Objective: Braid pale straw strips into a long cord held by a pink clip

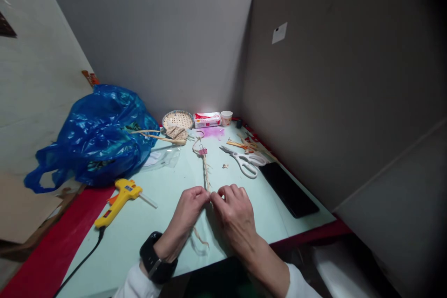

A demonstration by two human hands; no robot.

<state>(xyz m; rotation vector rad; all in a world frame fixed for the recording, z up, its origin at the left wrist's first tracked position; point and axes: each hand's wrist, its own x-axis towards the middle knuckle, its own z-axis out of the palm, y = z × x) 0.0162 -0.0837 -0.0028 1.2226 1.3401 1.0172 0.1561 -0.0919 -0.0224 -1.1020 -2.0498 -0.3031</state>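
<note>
A thin braid of pale straw-like fibre [206, 172] runs down the middle of the table toward me. A small pink binder clip [202, 151] sits on its far part. My left hand [190, 207], with a black watch on the wrist, pinches the near end of the braid between thumb and finger. Right beside it, my right hand [235, 214] is closed on the same braid, fingers curled and fingertips almost touching the left ones. A loose fibre tail [201, 238] hangs below my left hand. The exact grip point is partly hidden by my fingers.
At left lie a blue plastic bag [104, 135] and a yellow glue gun [120, 200] with its cord. White-handled scissors [244, 163] and a black tablet-like slab [288, 188] are at right. A woven basket [178, 119], tissue pack [207, 120] and paper cup [226, 118] stand by the grey partition.
</note>
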